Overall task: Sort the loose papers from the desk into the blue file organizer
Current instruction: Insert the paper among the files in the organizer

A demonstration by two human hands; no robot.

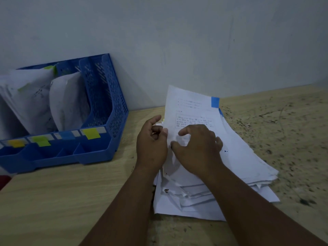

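A loose stack of white papers (pixel 236 157) lies on the desk right of centre. Its top sheet (pixel 191 107) carries printed text and a blue tab at the upper right corner, and its far end curls upward. My left hand (pixel 152 144) pinches the left edge of that sheet between thumb and curled fingers. My right hand (pixel 198 148) rests on the sheet with fingers bent, fingertips pressing the paper. The blue file organizer (pixel 106 110) stands at the left against the wall, with white papers standing in two of its slots and coloured sticky labels along its front.
The wooden desk (pixel 71 201) has a worn, speckled surface at the right. A pale wall (pixel 177 41) runs right behind the organizer and stack. A small red object (pixel 3 180) shows at the far left edge.
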